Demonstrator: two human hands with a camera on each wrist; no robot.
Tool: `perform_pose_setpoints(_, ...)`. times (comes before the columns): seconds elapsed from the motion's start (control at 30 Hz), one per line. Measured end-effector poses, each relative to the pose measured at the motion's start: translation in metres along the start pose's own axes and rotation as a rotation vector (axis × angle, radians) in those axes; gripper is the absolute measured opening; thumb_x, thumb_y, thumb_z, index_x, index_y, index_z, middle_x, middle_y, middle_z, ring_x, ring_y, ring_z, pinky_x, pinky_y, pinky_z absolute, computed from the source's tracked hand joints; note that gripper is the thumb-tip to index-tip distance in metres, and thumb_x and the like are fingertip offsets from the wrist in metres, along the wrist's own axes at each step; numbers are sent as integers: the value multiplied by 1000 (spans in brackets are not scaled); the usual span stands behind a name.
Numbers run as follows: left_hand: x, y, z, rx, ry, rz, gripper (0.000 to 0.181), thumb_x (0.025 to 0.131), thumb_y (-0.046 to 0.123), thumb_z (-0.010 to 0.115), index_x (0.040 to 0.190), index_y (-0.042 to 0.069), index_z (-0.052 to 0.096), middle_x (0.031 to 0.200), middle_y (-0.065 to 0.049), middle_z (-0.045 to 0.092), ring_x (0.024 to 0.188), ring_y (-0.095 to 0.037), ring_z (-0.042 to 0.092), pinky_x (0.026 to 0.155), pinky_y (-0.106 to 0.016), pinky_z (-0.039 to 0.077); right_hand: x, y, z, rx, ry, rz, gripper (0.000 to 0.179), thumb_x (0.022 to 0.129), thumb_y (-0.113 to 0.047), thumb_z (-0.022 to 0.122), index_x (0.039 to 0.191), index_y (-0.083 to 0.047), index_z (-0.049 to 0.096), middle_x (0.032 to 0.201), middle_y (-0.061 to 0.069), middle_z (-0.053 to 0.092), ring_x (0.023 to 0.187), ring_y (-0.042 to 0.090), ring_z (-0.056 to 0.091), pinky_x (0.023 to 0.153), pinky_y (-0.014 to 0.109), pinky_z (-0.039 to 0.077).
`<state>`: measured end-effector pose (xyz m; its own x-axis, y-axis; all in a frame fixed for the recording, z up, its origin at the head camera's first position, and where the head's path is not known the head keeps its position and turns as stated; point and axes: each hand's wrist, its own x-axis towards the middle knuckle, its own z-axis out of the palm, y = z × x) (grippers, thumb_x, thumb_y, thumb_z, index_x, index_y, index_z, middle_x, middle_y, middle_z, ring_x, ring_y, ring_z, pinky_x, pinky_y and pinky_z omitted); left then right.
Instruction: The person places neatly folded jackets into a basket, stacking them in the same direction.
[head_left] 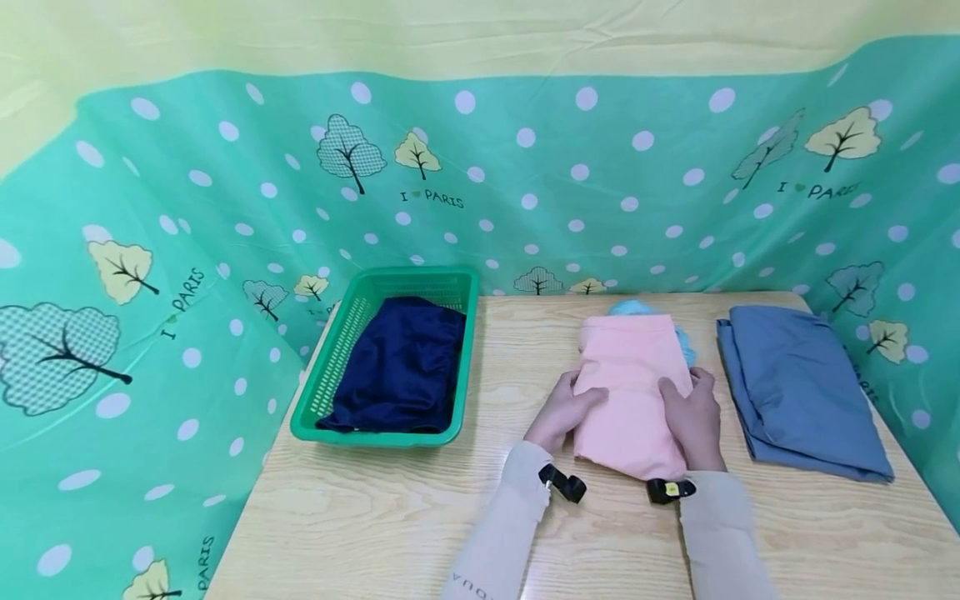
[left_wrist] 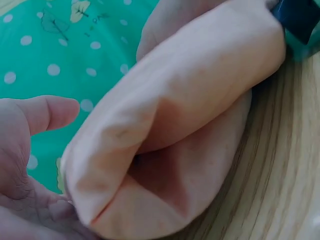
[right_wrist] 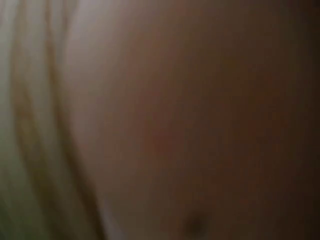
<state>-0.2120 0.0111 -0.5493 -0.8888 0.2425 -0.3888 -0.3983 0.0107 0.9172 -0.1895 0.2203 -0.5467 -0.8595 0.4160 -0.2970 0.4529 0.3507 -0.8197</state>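
A folded pink cloth [head_left: 626, 392] is between my two hands, its near end bulging. My left hand [head_left: 566, 408] holds its left edge, thumb over the front and the other fingers mostly hidden behind. On the opposite edge my right hand [head_left: 693, 417] grips it, thumb on the front and fingers round the side. In the left wrist view, the cloth [left_wrist: 190, 85] is rolled over with a dark hollow at its end, beside my left hand [left_wrist: 30, 165]. Behind the pink cloth a bit of light blue material [head_left: 633, 307] shows. The right wrist view is a dark blur.
At the left stands a green plastic basket [head_left: 303, 425] with a dark navy cloth [head_left: 405, 362] in it. A folded grey-blue cloth [head_left: 806, 392] lies on the wooden table [head_left: 360, 517] at the right. A green dotted curtain [head_left: 495, 225] surrounds the table's back and sides.
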Motion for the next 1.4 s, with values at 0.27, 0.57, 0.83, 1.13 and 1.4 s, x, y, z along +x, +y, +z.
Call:
perform_pose_setpoints(0.27, 10, -7, -8, -55, -5, -3, 49, 87, 33, 78, 129, 14, 62, 111, 0, 71, 97, -16, 69, 90, -32, 55, -6, -4, 9, 76, -19, 25, 81, 103, -49, 44, 164, -11, 8, 166, 26, 25, 148, 47, 34, 119, 62, 31)
perform_pose_setpoints(0.57, 9, -8, -12, -100, -56, 8, 41, 89, 31, 76, 127, 19, 66, 109, 1, 74, 94, -13, 69, 84, -28, 56, -5, 0, 12, 154, -20, 58, 81, 102, -55, 46, 163, -11, 16, 162, 27, 32, 145, 44, 41, 116, 58, 37)
perform_pose_setpoints(0.83, 8, -9, -15, -141, -87, 0, 39, 89, 25, 78, 126, 18, 67, 111, -1, 74, 94, -14, 71, 83, -30, 58, -5, 0, 12, 183, -69, 42, 82, 103, -55, 44, 162, -5, 19, 160, 29, 33, 143, 42, 40, 117, 58, 35)
perform_pose_setpoints(1.13, 8, -12, -21, -293, -165, -37, 40, 87, 16, 80, 124, 15, 65, 108, -4, 75, 92, -16, 74, 77, -32, 62, -8, -4, 11, 107, -201, -19, 80, 104, -58, 37, 157, 2, 29, 155, 29, 39, 137, 40, 43, 113, 54, 36)
perform_pose_setpoints(1.4, 8, -15, -30, -375, -245, -63, 37, 91, 11, 74, 126, 13, 60, 104, -2, 74, 90, -13, 73, 75, -28, 61, -10, -6, 13, 72, -282, -39, 86, 104, -61, 39, 161, 0, 19, 160, 29, 32, 143, 40, 38, 118, 57, 32)
